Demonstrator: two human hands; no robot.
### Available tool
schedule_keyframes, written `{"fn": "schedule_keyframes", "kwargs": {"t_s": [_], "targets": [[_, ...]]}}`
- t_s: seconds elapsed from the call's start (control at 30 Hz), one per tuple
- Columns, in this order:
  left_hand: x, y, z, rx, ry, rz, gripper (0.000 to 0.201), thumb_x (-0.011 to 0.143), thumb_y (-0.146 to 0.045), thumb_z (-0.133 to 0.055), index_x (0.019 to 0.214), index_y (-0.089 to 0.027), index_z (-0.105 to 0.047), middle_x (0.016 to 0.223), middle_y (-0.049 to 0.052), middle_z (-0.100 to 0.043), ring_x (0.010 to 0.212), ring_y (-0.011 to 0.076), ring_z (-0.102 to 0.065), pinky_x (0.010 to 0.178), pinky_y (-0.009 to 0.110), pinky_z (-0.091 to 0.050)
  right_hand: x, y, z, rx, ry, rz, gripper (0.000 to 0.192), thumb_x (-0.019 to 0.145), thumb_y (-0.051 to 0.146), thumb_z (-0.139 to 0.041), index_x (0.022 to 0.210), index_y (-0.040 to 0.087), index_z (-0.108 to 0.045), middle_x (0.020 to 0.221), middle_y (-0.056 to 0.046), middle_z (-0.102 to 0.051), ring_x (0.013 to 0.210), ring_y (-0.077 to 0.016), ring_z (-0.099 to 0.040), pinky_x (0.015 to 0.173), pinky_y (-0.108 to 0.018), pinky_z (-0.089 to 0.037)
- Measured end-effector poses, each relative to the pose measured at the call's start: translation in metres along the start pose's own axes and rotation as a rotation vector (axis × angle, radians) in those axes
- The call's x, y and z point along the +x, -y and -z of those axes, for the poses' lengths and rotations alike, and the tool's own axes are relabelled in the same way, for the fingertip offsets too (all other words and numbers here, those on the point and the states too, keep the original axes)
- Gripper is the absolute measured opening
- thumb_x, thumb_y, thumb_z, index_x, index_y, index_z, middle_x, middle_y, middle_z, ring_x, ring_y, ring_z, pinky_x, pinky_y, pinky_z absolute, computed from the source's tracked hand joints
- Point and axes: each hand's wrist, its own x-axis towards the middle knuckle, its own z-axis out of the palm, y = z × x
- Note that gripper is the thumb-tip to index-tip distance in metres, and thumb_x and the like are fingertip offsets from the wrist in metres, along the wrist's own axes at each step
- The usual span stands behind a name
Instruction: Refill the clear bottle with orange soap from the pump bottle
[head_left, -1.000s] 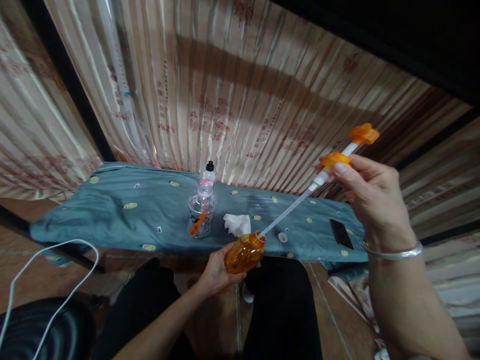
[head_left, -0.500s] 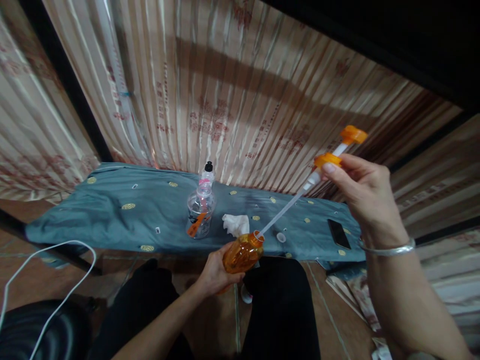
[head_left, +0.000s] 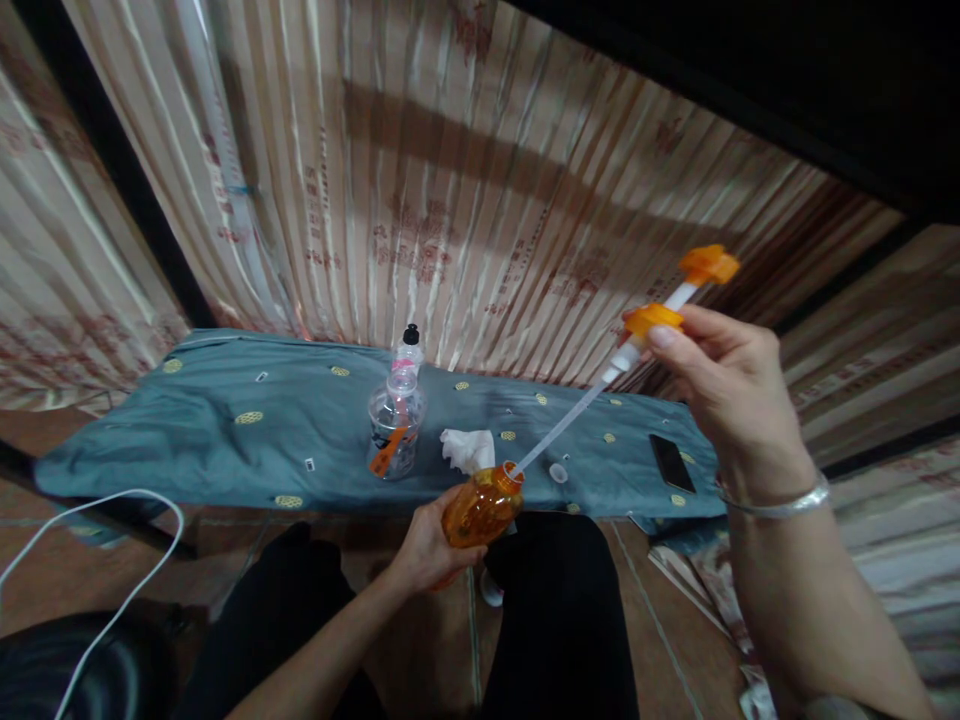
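The cloth-covered bench (head_left: pixel 210 455) is blue-green with yellow motifs. It bears a clear bottle (head_left: pixel 397 415), a black-capped bottle (head_left: pixel 409 350) just behind, crumpled white tissue (head_left: pixel 466 450), a small translucent cap (head_left: pixel 558 473) and a black phone (head_left: pixel 673 464).

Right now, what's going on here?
A person's left hand holds the orange bottle, tilted, its neck open. The right hand grips the pump by its collar, with the tube slanting down to the bottle's mouth; how far in the tip sits, I can't tell. The collar is well clear of the neck. A tissue and phone lie on the cloth.
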Motion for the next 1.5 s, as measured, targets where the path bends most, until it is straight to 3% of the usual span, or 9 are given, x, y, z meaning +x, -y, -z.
{"fn": "schedule_keyframes", "kwargs": {"t_s": [0.3,0.6,0.83,1.17,1.5], "targets": [[0.0,-0.002,-0.002,-0.021,-0.024,0.046,0.073,0.046,0.002,-0.08,0.114,-0.015,-0.06,0.111,0.011,-0.072,0.106,0.0318,-0.067,0.101,0.05,-0.045,-0.002,-0.002,0.002,-0.016,0.018,-0.028,0.025,0.07,0.043,-0.076,0.079,0.02,-0.073,0.073,0.002,-0.068,0.064,-0.0111,-0.058,0.058,-0.023,-0.049],[-0.003,-0.02,-0.011,0.054,-0.002,0.026,0.066,0.046,0.004,-0.074,0.107,-0.017,-0.063,0.104,0.008,-0.075,0.099,0.03,-0.069,0.095,0.045,-0.052,-0.002,-0.001,0.008,0.006,-0.025,-0.04,0.021,0.072,0.04,-0.075,0.083,0.022,-0.074,0.075,0.002,-0.069,0.065,-0.0107,-0.058,0.058,-0.022,-0.047],[0.0,-0.012,-0.006,0.218,-0.031,0.0,0.068,0.048,-0.001,-0.077,0.112,-0.016,-0.061,0.103,0.009,-0.074,0.098,0.03,-0.069,0.094,0.047,-0.052,-0.002,0.001,0.011,0.016,-0.028,-0.02,0.017,0.072,0.04,-0.075,0.08,0.024,-0.074,0.074,0.003,-0.069,0.065,-0.0108,-0.058,0.057,-0.021,-0.047],[0.001,-0.01,-0.007,0.087,0.001,0.004,0.067,0.048,0.001,-0.076,0.111,-0.018,-0.062,0.107,0.008,-0.074,0.1,0.0296,-0.069,0.095,0.045,-0.052,-0.001,-0.002,0.012,-0.022,-0.033,-0.006,0.02,0.072,0.041,-0.075,0.081,0.024,-0.074,0.074,0.002,-0.069,0.066,-0.0126,-0.061,0.06,-0.024,-0.05],[0.002,-0.003,-0.002,0.103,0.023,0.009,0.072,0.05,0.0,-0.076,0.117,-0.017,-0.058,0.11,0.009,-0.072,0.1,0.0282,-0.068,0.095,0.045,-0.051,-0.002,-0.002,0.013,0.013,-0.047,-0.006,0.017,0.072,0.039,-0.076,0.082,0.025,-0.075,0.079,0.002,-0.071,0.07,-0.0111,-0.06,0.063,-0.022,-0.049]]}}
